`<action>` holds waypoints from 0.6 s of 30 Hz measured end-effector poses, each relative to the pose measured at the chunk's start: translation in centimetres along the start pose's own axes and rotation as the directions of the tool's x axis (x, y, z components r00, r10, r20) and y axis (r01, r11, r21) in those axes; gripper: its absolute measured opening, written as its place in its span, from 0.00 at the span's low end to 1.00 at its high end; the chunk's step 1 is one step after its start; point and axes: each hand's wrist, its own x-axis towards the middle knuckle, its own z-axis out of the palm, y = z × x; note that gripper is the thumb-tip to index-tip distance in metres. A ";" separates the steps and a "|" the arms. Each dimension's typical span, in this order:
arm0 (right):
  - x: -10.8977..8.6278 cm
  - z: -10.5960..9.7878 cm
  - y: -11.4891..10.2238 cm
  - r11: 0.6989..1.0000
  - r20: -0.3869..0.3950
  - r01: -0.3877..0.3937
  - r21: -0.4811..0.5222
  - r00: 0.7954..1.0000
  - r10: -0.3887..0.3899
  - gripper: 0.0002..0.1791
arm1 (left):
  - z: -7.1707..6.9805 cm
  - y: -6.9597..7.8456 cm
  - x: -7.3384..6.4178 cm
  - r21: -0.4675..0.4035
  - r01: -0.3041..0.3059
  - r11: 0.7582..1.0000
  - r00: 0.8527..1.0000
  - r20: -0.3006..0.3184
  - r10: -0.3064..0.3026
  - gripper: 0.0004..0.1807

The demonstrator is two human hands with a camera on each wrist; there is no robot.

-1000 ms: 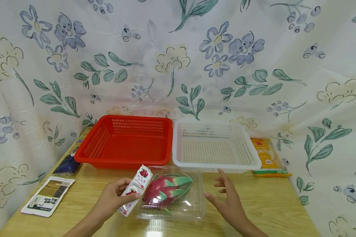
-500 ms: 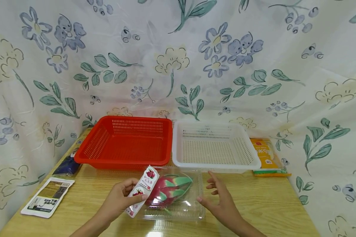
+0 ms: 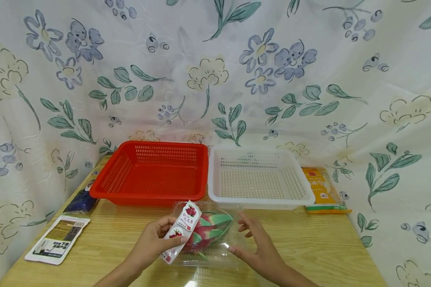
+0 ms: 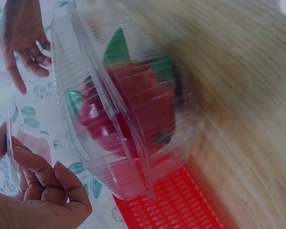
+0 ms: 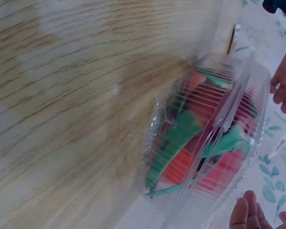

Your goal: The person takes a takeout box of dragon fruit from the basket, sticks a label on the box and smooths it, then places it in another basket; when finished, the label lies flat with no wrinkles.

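A sticker strip [image 3: 182, 229] is pinched by one edge in the left hand [image 3: 151, 243], probably so its printed face is left uncovered; the right hand [image 3: 259, 252] is held apart, fingers loose, nothing gripped. The dragon fruit [image 3: 211, 228] is enclosed in a clear box [image 3: 215, 260] on the table [image 3: 316, 247]. Hand-to-lid gaps, unclear from the head, are shown by the left wrist view.

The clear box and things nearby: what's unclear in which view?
Head view: left end of dragon fruit, behind sticker strip.
Head view: right side of blue packet, behind red basket.
Head view: fine print on white pouch, too small.
Right wrist view: right hand, cut off by bottom edge.
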 end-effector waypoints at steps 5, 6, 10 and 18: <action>0.4 0.4 -0.4 0.999 0.030 0.024 0.049 0.999 -0.026 0.44 | 1.2 0.3 0.4 0.005 -0.016 1.000 1.000 -0.016 0.016 0.23; 0.4 0.4 -0.5 0.998 0.037 0.028 0.059 0.999 -0.030 0.44 | 1.4 0.3 0.4 0.003 -0.020 1.000 1.000 -0.014 0.020 0.22; 0.7 0.8 -0.9 0.995 0.072 0.062 0.074 0.995 -0.068 0.45 | 2.1 0.5 0.6 -0.014 -0.044 0.999 0.999 0.011 0.044 0.22; 1.0 1.5 -1.5 0.990 0.129 0.089 0.107 0.986 -0.103 0.47 | 3.1 0.4 0.5 -0.056 -0.087 0.995 0.994 0.061 0.090 0.22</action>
